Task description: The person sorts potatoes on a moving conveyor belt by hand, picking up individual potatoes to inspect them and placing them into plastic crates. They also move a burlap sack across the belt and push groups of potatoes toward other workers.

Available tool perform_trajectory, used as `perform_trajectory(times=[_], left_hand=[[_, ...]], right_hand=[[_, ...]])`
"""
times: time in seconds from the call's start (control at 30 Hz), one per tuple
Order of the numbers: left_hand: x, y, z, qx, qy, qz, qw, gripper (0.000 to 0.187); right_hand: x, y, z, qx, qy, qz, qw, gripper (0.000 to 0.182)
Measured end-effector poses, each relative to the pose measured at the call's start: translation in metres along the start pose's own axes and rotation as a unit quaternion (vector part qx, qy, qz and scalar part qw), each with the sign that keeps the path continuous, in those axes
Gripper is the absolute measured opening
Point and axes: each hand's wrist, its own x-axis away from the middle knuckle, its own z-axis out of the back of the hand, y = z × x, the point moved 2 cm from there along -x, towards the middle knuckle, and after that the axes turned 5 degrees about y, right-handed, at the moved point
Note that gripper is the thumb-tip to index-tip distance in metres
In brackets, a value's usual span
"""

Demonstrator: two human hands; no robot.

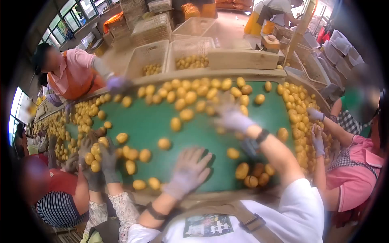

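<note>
My left hand [185, 172], in a soiled grey glove, lies palm down on the green belt [210, 154] with its fingers spread and nothing in it. My right hand [230, 115], gloved too, reaches across to the far side of the belt, over a loose row of yellow potatoes [190, 97]. Its fingers are smeared by motion, and I cannot tell if they grip one. Single potatoes [164, 143] lie left of my left hand. Below my right forearm sits a small group with several browner potatoes [251, 181].
Co-workers stand around the belt. A neighbour's gloved hands [106, 160] hold potatoes at left; a purple glove [116, 83] reaches in from the far side. Another person's gloved hands [318, 139] touch the dense potato pile [298, 121] at right. Crates [189, 45] stand behind the wooden rim [243, 74].
</note>
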Motion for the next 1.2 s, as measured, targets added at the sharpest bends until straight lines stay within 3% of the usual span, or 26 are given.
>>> perform_trajectory(times=[0.03, 0.13, 0.2, 0.23, 0.27, 0.37, 0.43, 0.5, 0.63, 0.83, 0.93, 1.0, 1.07, 1.13, 1.2], left_hand=[[0.007, -0.001, 0.000, 0.010, -0.003, 0.013, 1.000, 0.048], [0.018, -0.010, 0.004, 0.029, -0.001, 0.055, 0.998, 0.048], [0.026, -0.023, 0.016, 0.032, 0.000, 0.097, 0.995, 0.048], [0.028, -0.024, 0.021, 0.011, 0.023, 0.103, 0.994, 0.049], [0.025, -0.024, 0.024, 0.014, 0.022, 0.090, 0.996, 0.048], [0.013, -0.015, 0.016, 0.018, 0.022, 0.046, 0.999, 0.048], [0.015, -0.008, 0.004, 0.017, 0.018, 0.017, 1.000, 0.047], [0.020, -0.009, 0.005, 0.023, 0.009, 0.038, 0.999, 0.047], [0.032, -0.020, 0.014, 0.012, 0.012, 0.075, 0.997, 0.047], [0.043, -0.023, 0.015, 0.036, 0.035, 0.071, 0.996, 0.047], [0.050, -0.019, 0.011, 0.026, 0.026, 0.089, 0.995, 0.048], [0.046, -0.019, 0.008, 0.036, 0.032, 0.087, 0.995, 0.049], [0.044, -0.015, 0.006, 0.033, 0.035, 0.085, 0.995, 0.048], [0.031, -0.004, 0.002, 0.081, 0.010, 0.063, 0.995, 0.048], [0.023, 0.009, -0.005, 0.083, -0.005, 0.019, 0.996, 0.047]], right_hand=[[0.004, -0.022, -0.002, -0.056, -0.001, 0.060, 0.997, 0.065], [0.013, -0.073, 0.041, -0.161, -0.294, 0.148, 0.931, 0.056], [-0.016, -0.069, 0.081, -0.215, -0.314, -0.032, 0.924, 0.038], [-0.031, -0.046, 0.072, -0.031, -0.207, 0.046, 0.977, 0.036], [-0.046, -0.019, 0.058, 0.152, -0.086, 0.122, 0.977, 0.036], [-0.100, 0.037, 0.052, 0.115, -0.084, -0.007, 0.990, 0.033], [-0.112, 0.054, 0.040, 0.108, -0.151, -0.024, 0.982, 0.036], [-0.116, 0.059, 0.031, 0.099, -0.143, -0.044, 0.984, 0.041], [-0.084, 0.067, 0.029, 0.051, -0.186, -0.149, 0.970, 0.064], [-0.001, 0.034, 0.057, 0.018, -0.156, -0.168, 0.973, 0.055], [0.032, 0.030, 0.111, -0.087, 0.136, -0.035, 0.986, 0.064], [0.038, 0.026, 0.188, -0.046, 0.372, 0.094, 0.922, 0.064], [0.036, 0.066, 0.239, 0.111, 0.516, 0.094, 0.844, 0.059], [0.014, 0.150, 0.258, 0.217, 0.516, -0.034, 0.828, 0.054], [0.010, 0.228, 0.234, 0.231, 0.390, -0.191, 0.871, 0.050]])
